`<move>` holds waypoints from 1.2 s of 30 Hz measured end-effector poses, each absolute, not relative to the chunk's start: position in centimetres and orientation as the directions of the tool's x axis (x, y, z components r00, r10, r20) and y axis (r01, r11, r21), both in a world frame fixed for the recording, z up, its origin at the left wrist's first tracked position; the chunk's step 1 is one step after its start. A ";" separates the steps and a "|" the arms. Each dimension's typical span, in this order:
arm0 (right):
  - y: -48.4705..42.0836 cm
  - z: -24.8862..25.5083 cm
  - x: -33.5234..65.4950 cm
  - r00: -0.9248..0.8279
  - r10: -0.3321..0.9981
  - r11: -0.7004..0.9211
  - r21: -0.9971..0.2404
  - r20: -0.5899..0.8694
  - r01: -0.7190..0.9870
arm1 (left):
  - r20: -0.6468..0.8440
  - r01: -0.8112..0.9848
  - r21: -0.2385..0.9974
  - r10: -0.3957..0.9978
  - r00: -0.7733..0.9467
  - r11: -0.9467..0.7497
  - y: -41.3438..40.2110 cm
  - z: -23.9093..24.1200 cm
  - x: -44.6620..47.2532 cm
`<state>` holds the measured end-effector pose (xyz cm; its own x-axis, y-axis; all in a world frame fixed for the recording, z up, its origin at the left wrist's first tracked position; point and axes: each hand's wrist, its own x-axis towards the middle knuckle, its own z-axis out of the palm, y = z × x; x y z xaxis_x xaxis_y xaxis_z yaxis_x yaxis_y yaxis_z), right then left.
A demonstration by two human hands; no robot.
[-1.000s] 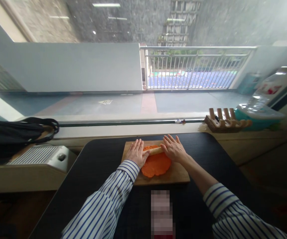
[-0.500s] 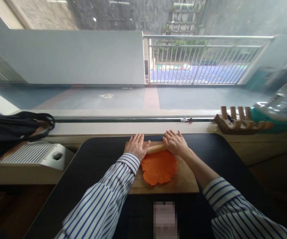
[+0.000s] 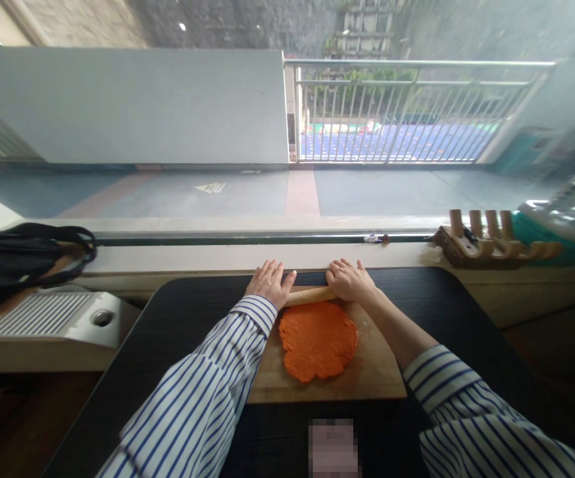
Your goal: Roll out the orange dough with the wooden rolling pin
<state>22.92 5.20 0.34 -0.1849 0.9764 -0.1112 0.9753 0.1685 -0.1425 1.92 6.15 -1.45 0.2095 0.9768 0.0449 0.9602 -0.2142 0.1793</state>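
An orange sheet of dough (image 3: 318, 340), rolled flat with an uneven edge, lies on a wooden board (image 3: 380, 378). Just beyond its far edge a wooden rolling pin (image 3: 309, 296) lies across the board, its ends hidden under my hands. My left hand (image 3: 270, 283) rests palm down over the pin's left end, fingers stretched forward and thumb apart. Over the right end lies my right hand (image 3: 350, 281), palm down, its fingers pointing forward rather than wrapped round the pin.
The board sits on a black table (image 3: 192, 345) against a white windowsill (image 3: 208, 257). On the sill at right stands a wooden piece with upright pegs (image 3: 487, 242), beside a teal container (image 3: 541, 232). A black bag (image 3: 23, 255) and a white slatted unit (image 3: 53, 318) are at left.
The view has shifted slightly, so the board and dough appear a little lower. More bare space shows between the pin and the dough's near edge; both hands stay on the pin.
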 end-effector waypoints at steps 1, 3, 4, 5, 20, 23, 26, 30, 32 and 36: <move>5.3 0.3 22.9 -0.186 0.978 0.171 -0.141 -0.098 0.975 | 0.029 0.961 0.182 0.978 0.205 -0.207 6.3 -1.4 1.9; 5.3 0.3 22.9 -0.189 0.980 0.179 -0.139 -0.064 0.974 | 0.010 0.962 0.187 0.979 0.201 -0.200 6.6 -1.3 1.9; 5.3 0.3 22.9 -0.191 0.980 0.183 -0.138 -0.048 0.973 | 0.006 0.962 0.188 0.980 0.201 -0.199 6.6 -1.3 1.9; 5.3 0.3 22.9 -0.193 0.980 0.186 -0.136 -0.039 0.973 | 0.008 0.962 0.187 0.980 0.201 -0.199 6.7 -1.3 1.9; 1.9 0.5 22.8 -0.174 0.984 0.176 -0.102 0.028 0.979 | 0.015 0.949 0.142 0.959 0.284 -0.283 3.4 -1.0 2.0; 0.7 0.3 22.8 -0.170 0.984 0.175 -0.099 0.058 0.980 | 0.030 0.946 0.108 0.953 0.303 -0.304 2.6 -0.8 2.0; -0.4 0.1 22.8 -0.170 0.980 0.180 -0.104 0.103 0.978 | 0.045 0.943 0.086 0.947 0.317 -0.320 1.7 -0.6 2.0; -1.7 -0.1 22.8 -0.151 0.982 0.164 -0.109 0.112 0.980 | 0.043 0.937 0.072 0.940 0.339 -0.341 0.7 -0.6 1.9; -2.4 -0.2 22.8 -0.152 0.983 0.163 -0.109 0.108 0.980 | 0.061 0.931 0.067 0.933 0.354 -0.358 0.1 -0.8 1.8; -4.2 -0.6 22.9 -0.172 0.976 0.188 -0.118 0.131 0.975 | 0.125 0.911 0.056 0.909 0.399 -0.408 -1.2 -1.7 1.4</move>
